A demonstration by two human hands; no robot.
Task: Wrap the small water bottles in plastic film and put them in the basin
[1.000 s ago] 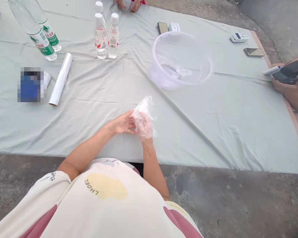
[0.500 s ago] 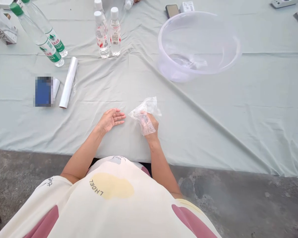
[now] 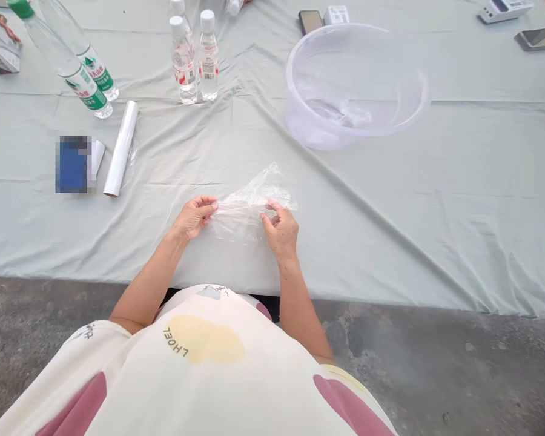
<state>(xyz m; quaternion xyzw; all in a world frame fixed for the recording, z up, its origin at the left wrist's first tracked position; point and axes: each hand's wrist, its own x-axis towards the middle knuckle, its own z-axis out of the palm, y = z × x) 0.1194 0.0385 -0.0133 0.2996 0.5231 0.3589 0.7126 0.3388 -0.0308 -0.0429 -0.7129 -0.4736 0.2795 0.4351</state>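
Note:
A crumpled piece of thin clear plastic film [image 3: 243,218] stretches between my hands, just above or on the cloth near the table's front edge; whether it is a bag or a sheet I cannot tell. My left hand [image 3: 193,217] pinches its left end between thumb and fingers. At the film's right part is my right hand [image 3: 281,231], with thumb and forefinger apart and their tips at the film. Its other fingers are partly hidden. Loose folds fan upward and to the right beyond the right fingertips.
A white film roll [image 3: 120,148] lies left, beside a blurred blue item [image 3: 72,165]. Green-capped bottles [image 3: 84,85] and small white-capped bottles [image 3: 208,57] stand behind. A translucent basin [image 3: 318,136] with clear plastic inside sits back right. Pale cloth [image 3: 413,224] covers the table.
The film was bunched in my right hand, with the left hand empty and its fingers spread. Now the left hand grips one end, the film is drawn out leftward, and the right fingers have loosened.

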